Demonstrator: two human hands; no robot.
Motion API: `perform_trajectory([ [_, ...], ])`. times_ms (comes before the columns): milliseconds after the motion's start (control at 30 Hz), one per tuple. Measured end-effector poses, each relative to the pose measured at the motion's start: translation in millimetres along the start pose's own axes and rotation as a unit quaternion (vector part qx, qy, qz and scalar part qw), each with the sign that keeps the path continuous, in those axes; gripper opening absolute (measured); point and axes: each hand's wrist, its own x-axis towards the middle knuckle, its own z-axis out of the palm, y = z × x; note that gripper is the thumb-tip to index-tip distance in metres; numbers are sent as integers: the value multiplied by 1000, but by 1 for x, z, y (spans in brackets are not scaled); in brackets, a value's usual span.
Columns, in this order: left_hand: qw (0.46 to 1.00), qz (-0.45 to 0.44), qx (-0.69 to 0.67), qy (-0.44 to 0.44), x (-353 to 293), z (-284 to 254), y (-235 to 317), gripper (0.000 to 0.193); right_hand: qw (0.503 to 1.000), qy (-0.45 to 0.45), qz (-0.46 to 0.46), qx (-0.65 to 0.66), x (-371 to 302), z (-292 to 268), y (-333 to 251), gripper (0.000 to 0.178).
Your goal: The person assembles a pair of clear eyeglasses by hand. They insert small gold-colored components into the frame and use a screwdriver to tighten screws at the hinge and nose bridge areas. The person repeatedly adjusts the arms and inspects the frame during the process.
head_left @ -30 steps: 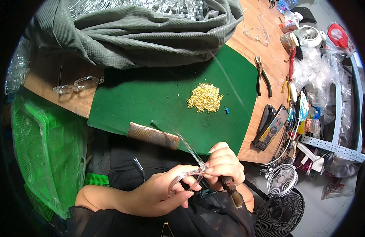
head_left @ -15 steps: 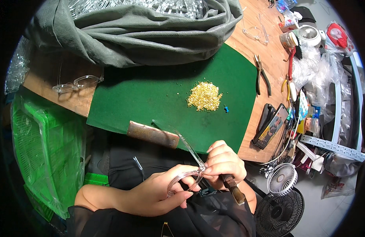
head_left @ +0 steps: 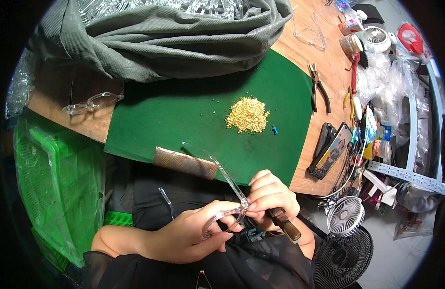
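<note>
A clear plastic eyeglass frame is gripped by its rim in my left hand, fingers closed around it. One of its temples points up and left over the mat's front edge; the other sticks up behind my left hand. My right hand is closed beside the frame's hinge corner, its fingertips touching there. In its palm sits a tool with a brown, faceted handle; its working end is hidden by my fingers. Ahead, a heap of small gold-coloured metal parts lies on the green mat.
A blue push pin lies beside the heap. A worn brown strip sits at the mat's front edge. Pliers and a phone are on the right. A grey cloth sack of clear frames stands at the back; green crates at left.
The brown handle in my right hand has tilted slightly, its end swinging up and right. Both hands keep their hold on the frame; the whole view has shifted a little.
</note>
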Motion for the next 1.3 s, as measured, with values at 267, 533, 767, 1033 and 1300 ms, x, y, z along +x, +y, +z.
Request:
perform_trajectory([
  [267, 1000, 0, 9, -1, 0, -2, 2, 52, 1000, -18, 6, 2, 3, -2, 0, 14],
  [533, 998, -13, -64, -23, -1, -5, 0, 51, 1000, -24, 15, 11, 5, -3, -2, 18],
  [767, 996, -56, -67, -13, -8, -11, 5, 52, 953, -168, 173, -182, -6, -27, -26, 29],
  [1033, 999, -41, -27, 2, -13, -10, 1, 42, 909, -301, 218, -186, 2, -21, -38, 35],
  [1300, 991, 3, 128, 29, -16, -6, 7, 35, 902, -324, 182, -219, 17, -18, -46, 40],
])
